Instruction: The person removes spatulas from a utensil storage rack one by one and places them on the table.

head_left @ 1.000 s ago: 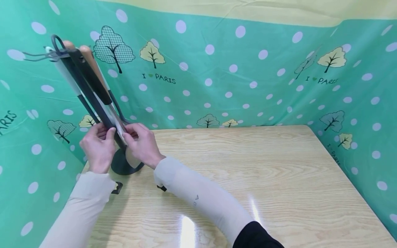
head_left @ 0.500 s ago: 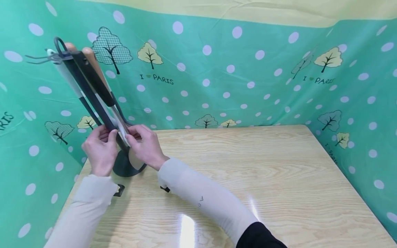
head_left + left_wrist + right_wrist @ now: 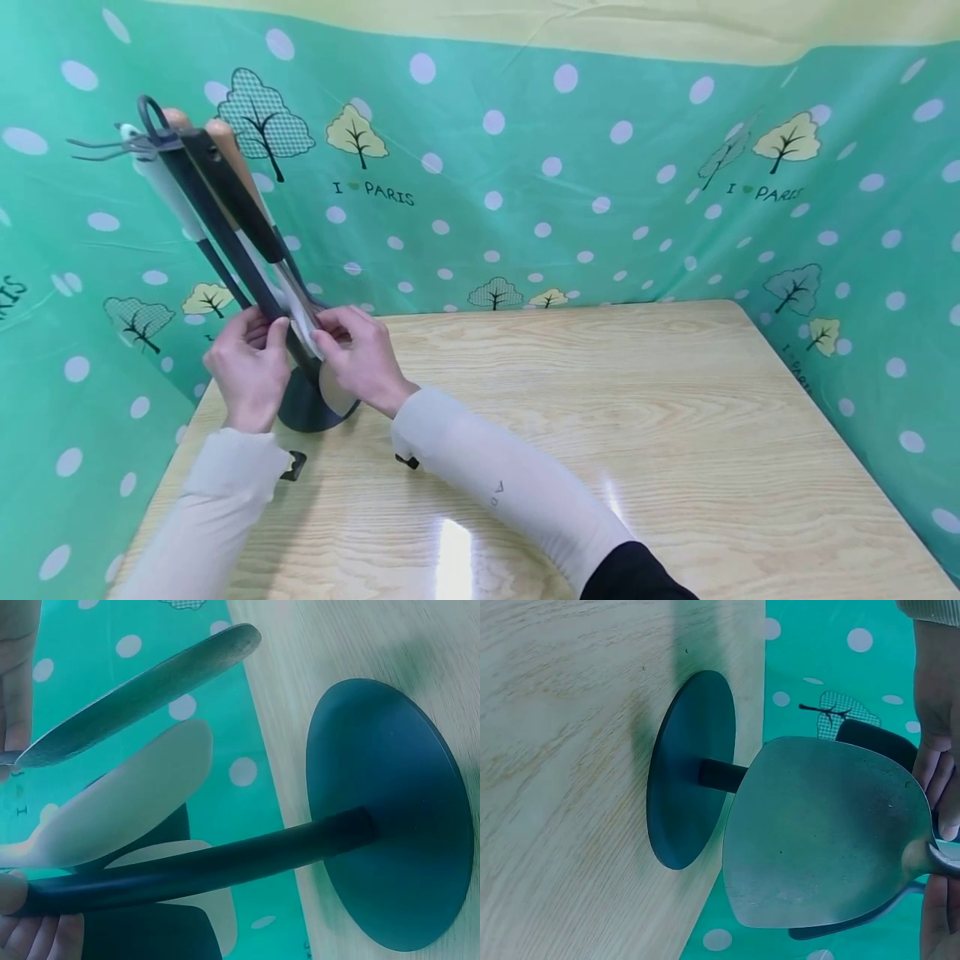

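A black utensil stand [image 3: 309, 408] with a round base is at the left of the table. From its top hang several utensils, among them a turner [image 3: 817, 832] with a broad metal blade and black handle, and a white spatula [image 3: 127, 795]. My left hand [image 3: 251, 367] grips the black pole [image 3: 202, 870] partway up, thumb at the front. Beside it my right hand [image 3: 363, 358] pinches the turner's metal neck, just above the blade. Whether the base touches the table cannot be told. Other utensils' lower ends are partly hidden behind my hands.
The wooden table [image 3: 600, 417] stretches away to the right. A green dotted curtain [image 3: 525, 167] stands close behind the stand and along both sides. Wire hooks [image 3: 97, 150] stick out leftward from the stand's top.
The stand and both hands have shifted slightly right and nearer to me, together with the hanging utensils. The head view has turned a little. Both hands keep their hold.
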Demonstrator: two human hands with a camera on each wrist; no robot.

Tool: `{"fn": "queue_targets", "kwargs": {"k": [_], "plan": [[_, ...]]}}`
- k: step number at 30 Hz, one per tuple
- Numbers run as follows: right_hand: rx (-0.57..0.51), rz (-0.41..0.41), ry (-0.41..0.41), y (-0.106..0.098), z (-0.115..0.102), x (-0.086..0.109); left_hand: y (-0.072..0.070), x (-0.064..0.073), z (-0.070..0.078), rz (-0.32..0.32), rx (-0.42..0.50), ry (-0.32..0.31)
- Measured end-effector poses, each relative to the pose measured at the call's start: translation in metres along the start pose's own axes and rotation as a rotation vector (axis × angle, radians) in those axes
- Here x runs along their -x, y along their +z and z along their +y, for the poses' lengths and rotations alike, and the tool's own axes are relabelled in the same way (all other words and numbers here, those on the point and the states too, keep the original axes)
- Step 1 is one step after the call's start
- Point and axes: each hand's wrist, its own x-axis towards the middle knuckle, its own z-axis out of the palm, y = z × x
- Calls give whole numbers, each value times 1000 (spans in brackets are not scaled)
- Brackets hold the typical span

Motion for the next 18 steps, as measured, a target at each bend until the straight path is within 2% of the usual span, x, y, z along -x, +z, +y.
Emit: {"fn": "queue_targets", "kwargs": {"k": [18], "plan": [[-7, 26, -24, -11, 0, 10, 5, 10, 10, -33, 17, -3]]}}
